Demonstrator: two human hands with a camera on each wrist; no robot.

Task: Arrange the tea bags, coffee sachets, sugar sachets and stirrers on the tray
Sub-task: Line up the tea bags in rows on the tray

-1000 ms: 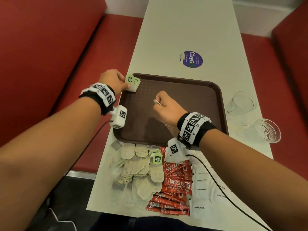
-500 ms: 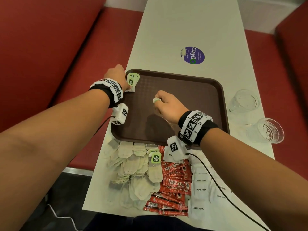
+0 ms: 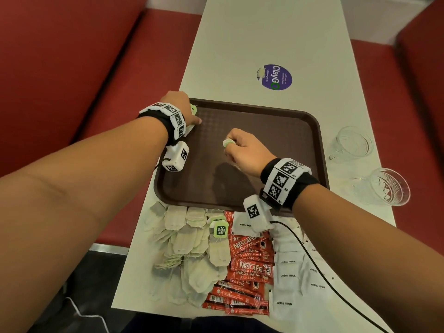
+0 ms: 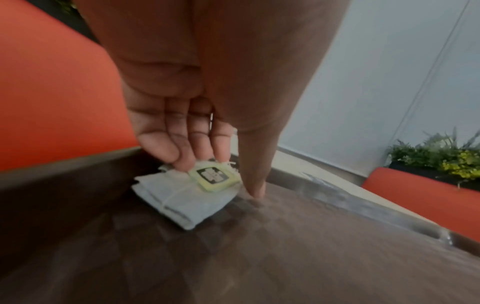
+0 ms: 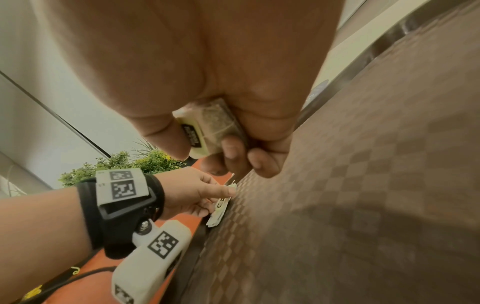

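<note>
A brown tray [image 3: 264, 131] lies across the white table. My left hand [image 3: 189, 116] is at its far left corner. Its straight fingers [image 4: 182, 152] press a folded tea bag [image 4: 182, 203] with a green tag [image 4: 213, 178] flat on the tray floor, and the thumb touches the tray beside it. My right hand [image 3: 240, 150] hovers over the tray's middle, its fingers curled round a tea bag [image 5: 213, 125], whose tag pokes out at the knuckles [image 3: 227, 142]. Piles of tea bags [image 3: 189, 248], red coffee sachets [image 3: 249, 260] and white sugar sachets [image 3: 290, 272] lie in front of the tray.
Two glass cups [image 3: 353, 143] [image 3: 382, 186] stand on the table right of the tray. A purple sticker [image 3: 275, 76] is on the table beyond it. Red bench seats [image 3: 96, 92] flank the table. A black cable [image 3: 312, 260] crosses the sugar sachets.
My left hand has lowered its tea bags from above the tray's corner onto the tray floor, and its fingers have straightened. The right hand has stayed over the tray's middle, still holding its tea bag.
</note>
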